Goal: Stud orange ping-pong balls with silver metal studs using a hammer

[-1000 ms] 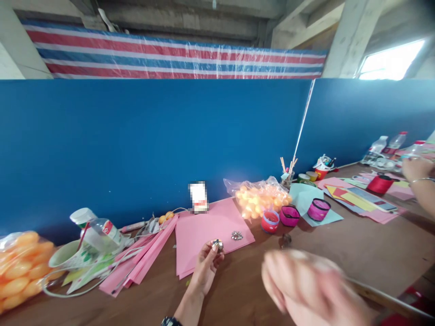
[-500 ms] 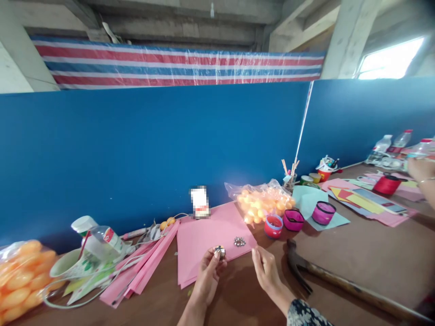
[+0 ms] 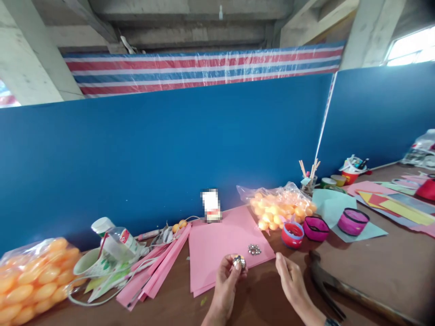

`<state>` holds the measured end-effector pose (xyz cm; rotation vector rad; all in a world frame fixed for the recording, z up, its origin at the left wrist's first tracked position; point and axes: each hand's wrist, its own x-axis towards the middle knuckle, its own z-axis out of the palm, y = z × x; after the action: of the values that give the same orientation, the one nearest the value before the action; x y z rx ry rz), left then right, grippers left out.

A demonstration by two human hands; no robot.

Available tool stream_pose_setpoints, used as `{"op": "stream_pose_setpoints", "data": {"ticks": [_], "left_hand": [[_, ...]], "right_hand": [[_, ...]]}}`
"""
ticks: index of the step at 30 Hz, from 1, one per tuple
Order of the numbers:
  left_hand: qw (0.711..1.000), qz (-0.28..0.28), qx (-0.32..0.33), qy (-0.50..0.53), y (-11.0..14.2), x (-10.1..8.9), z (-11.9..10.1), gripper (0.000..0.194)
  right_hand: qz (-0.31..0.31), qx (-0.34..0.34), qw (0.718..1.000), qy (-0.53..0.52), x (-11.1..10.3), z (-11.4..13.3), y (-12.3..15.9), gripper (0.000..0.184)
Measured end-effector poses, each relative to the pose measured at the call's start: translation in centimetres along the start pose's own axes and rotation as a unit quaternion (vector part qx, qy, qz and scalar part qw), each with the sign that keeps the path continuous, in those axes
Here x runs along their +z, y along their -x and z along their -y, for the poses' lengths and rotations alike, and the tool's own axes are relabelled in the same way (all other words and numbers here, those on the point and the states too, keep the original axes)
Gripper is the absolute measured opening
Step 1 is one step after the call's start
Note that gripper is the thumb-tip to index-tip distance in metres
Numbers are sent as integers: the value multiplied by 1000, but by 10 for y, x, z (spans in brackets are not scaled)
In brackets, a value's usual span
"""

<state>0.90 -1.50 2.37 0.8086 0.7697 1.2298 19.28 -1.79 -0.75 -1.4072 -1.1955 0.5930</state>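
Observation:
My left hand (image 3: 224, 283) is closed around a small round silver beaded piece (image 3: 239, 261), held with the thumb over its front. It is just above the near edge of the pink paper sheets (image 3: 217, 246). A flower-like cluster of silver beads (image 3: 254, 249) lies on the paper, close to that hand. My right hand (image 3: 292, 278) is apart from it, past the paper's right corner, with thumb and fingers pressed together. Whatever it pinches, if anything, is too small to see. To its right lies a claw hammer (image 3: 343, 286) with a wooden handle.
Bags of orange balls stand at left (image 3: 37, 278) and behind the paper (image 3: 278, 208). Small round zip pouches (image 3: 316, 228) sit to the right, near coloured paper. A cup, bottle (image 3: 124, 242), cables and pink strips (image 3: 159, 267) crowd the left. A blue partition (image 3: 190, 145) backs the table.
The view has turned a little to the left, so everything sits further right. Both hands keep nearly the same pose, and the beaded piece stays in my left hand.

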Motion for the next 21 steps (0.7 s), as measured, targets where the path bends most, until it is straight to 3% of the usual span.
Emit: {"op": "stream_pose_setpoints", "data": {"ticks": [10,21], "left_hand": [[998,20,29,-61,-2,1,8,25],[991,37,36,-123,2,1,4,25]], "right_hand": [[-16,67,996,-65,0,-12,-4,47],[-12,40,999,-11,6,-12,-7,42]]}}
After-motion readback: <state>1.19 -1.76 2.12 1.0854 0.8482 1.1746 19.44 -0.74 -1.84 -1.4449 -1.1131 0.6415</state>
